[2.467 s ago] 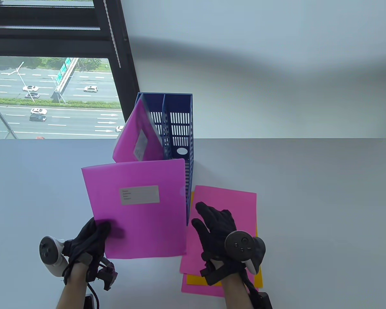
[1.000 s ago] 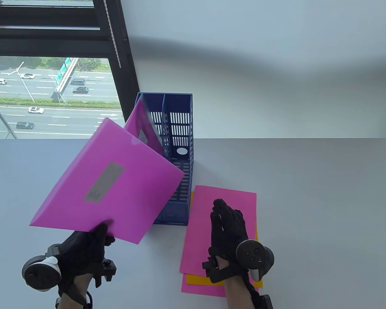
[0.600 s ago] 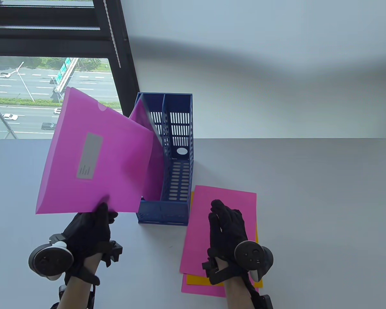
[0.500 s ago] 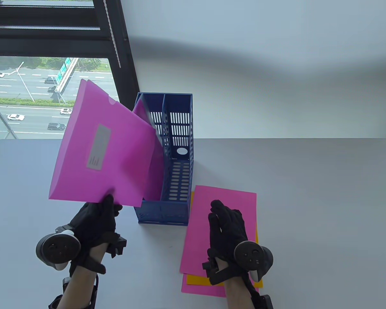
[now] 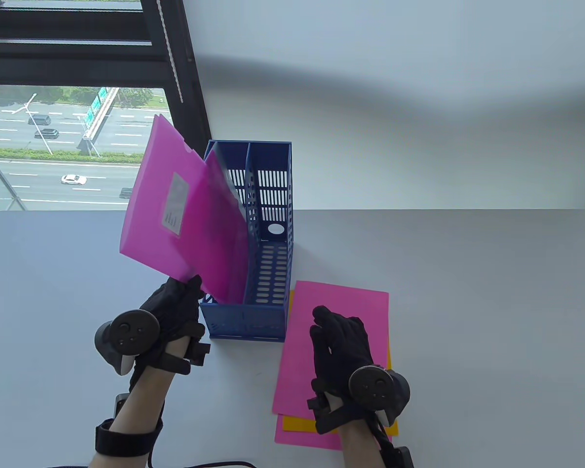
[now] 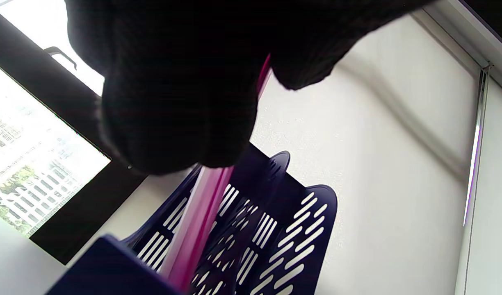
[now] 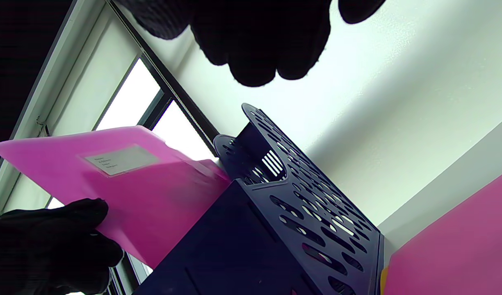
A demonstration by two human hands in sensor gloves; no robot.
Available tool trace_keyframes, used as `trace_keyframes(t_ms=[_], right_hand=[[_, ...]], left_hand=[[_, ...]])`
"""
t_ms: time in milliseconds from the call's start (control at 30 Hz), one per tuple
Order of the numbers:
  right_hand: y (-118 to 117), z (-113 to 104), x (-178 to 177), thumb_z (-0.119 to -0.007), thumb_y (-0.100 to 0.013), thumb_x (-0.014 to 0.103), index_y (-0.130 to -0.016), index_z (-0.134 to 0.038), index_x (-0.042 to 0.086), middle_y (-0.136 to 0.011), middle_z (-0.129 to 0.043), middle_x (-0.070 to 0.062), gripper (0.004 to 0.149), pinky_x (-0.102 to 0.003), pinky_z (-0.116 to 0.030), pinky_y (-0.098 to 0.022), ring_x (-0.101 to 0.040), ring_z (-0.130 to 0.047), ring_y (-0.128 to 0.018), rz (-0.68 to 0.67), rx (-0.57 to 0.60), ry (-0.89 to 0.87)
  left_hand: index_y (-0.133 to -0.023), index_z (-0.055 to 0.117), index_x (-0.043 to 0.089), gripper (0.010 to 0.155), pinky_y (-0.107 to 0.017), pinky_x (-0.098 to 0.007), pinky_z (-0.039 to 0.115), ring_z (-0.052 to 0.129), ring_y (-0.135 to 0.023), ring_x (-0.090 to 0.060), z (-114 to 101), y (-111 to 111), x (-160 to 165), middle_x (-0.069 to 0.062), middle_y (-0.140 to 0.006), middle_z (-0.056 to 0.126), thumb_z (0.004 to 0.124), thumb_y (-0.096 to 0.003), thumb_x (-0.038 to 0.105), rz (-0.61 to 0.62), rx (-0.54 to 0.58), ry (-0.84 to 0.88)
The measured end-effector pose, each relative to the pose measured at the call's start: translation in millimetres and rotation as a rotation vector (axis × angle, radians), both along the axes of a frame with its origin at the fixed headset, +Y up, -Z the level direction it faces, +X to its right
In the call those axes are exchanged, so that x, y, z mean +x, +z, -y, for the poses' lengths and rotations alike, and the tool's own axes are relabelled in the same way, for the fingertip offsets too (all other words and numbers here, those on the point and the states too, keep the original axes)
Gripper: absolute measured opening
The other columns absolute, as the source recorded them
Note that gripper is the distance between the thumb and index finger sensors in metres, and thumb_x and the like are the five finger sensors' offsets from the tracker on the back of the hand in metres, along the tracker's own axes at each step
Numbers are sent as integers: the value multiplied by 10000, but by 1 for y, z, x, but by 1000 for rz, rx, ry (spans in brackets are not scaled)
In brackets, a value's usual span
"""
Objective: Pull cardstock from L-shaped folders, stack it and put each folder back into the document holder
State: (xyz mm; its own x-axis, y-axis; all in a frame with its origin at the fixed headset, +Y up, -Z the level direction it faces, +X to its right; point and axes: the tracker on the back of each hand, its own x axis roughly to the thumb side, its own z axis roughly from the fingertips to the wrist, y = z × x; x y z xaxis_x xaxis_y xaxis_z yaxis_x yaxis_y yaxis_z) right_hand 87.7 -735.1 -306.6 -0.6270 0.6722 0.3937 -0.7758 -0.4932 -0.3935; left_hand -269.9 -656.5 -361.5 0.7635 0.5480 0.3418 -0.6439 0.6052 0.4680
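Note:
My left hand [image 5: 178, 304] pinches the near bottom corner of a translucent magenta L-shaped folder [image 5: 168, 204] with a grey label. The folder stands on edge, its lower part inside the left slot of the blue document holder [image 5: 268, 234], against another magenta folder [image 5: 222, 234] that leans there. In the left wrist view the folder's edge [image 6: 193, 229] runs down from my fingers into the holder [image 6: 275, 233]. My right hand [image 5: 339, 343] rests flat, fingers relaxed, on the stack of pink cardstock [image 5: 356, 302] with an orange sheet [image 5: 292, 423] under it, right of the holder.
The holder's right slot shows nothing inside. A window with a dark frame [image 5: 175, 73] stands behind the table's far left. The white table [image 5: 468, 292] stretches wide to the right, and a white wall rises behind it.
My left hand has turned the folder upright and carried it right and forward, so its lower part now sits in the holder's left slot. The right hand has stayed on the cardstock.

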Motion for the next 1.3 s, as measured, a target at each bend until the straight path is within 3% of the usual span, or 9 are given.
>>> trace_keyframes(t_ms=[200, 333, 500, 600, 700, 767, 1100, 1233, 1300], right_hand=[[-1, -1, -1, -644, -630, 565, -1073, -644, 320, -1019, -758, 34, 507, -537, -440, -799, -264, -727, -932, 16, -20, 31], [-4, -23, -13, -662, -629, 569, -1084, -697, 234, -1108, -667, -91, 566, -573, -338, -795, -374, -598, -998, 35, -224, 193], [-17, -41, -30, -625, -629, 623, -1122, -639, 267, -1170, -591, -72, 609, -555, -263, -803, -357, -520, -1049, 238, -369, 525], [-19, -33, -36, -621, -628, 625, -1138, -591, 274, -1187, -543, -64, 620, -543, -221, -804, -346, -470, -1065, 299, -378, 567], [-14, -13, -41, -629, -610, 650, -1143, -561, 308, -1196, -535, -27, 637, -541, -247, -811, -312, -472, -1081, 379, -187, 635], [-13, -6, -40, -613, -610, 665, -1164, -480, 330, -1217, -474, -16, 660, -537, -243, -810, -299, -425, -1097, 406, -149, 702], [-13, 2, -30, -552, -589, 738, -1166, -117, 405, -1235, -28, -23, 796, -576, -133, -780, -375, -78, -1098, 340, -230, 632], [-16, 6, -27, -533, -573, 766, -1151, -67, 411, -1215, 38, -30, 824, -602, -116, -765, -429, -38, -1076, 309, -291, 616], [-18, 10, -25, -527, -566, 780, -1145, -47, 407, -1210, 49, -37, 839, -599, -109, -765, -433, -33, -1076, 296, -328, 610]], left_hand=[[-880, 864, -7, 494, -567, -541, 776, 1105, -336, -316, 8, 13, -2, -114, -577, 1033, 807, -559, 365, -3, 19, -36], [-842, 924, 51, 443, -592, -566, 739, 1092, -390, -334, 5, 42, -7, -104, -607, 1032, 810, -562, 375, -4, 83, -175], [-853, 934, 123, 427, -739, -604, 503, 920, -760, -421, 6, 68, -14, -70, -713, 1002, 809, -568, 414, -105, 170, -441], [-842, 942, 151, 422, -763, -589, 456, 919, -793, -405, 19, 64, -15, -59, -739, 999, 813, -561, 439, -148, 192, -557], [-840, 943, 147, 419, -779, -583, 379, 835, -884, -437, 37, 55, -12, -88, -782, 979, 821, -558, 432, -108, 185, -601], [-840, 940, 141, 418, -784, -574, 335, 791, -926, -431, 39, 53, -9, -95, -798, 970, 816, -561, 426, -115, 183, -612], [-970, 828, 140, 481, -788, -549, 245, 690, -1004, -424, 58, 35, -9, -117, -922, 876, 768, -573, 406, -75, 148, -629], [-1160, 487, 177, 696, -771, -540, 112, 336, -1128, -422, 65, 28, -10, -125, -1155, 527, 741, -585, 476, -21, -19, -653], [-1178, 343, 184, 779, -764, -540, 74, 227, -1132, -429, 68, 24, -12, -95, -1199, 325, 730, -591, 520, 1, -88, -648]])
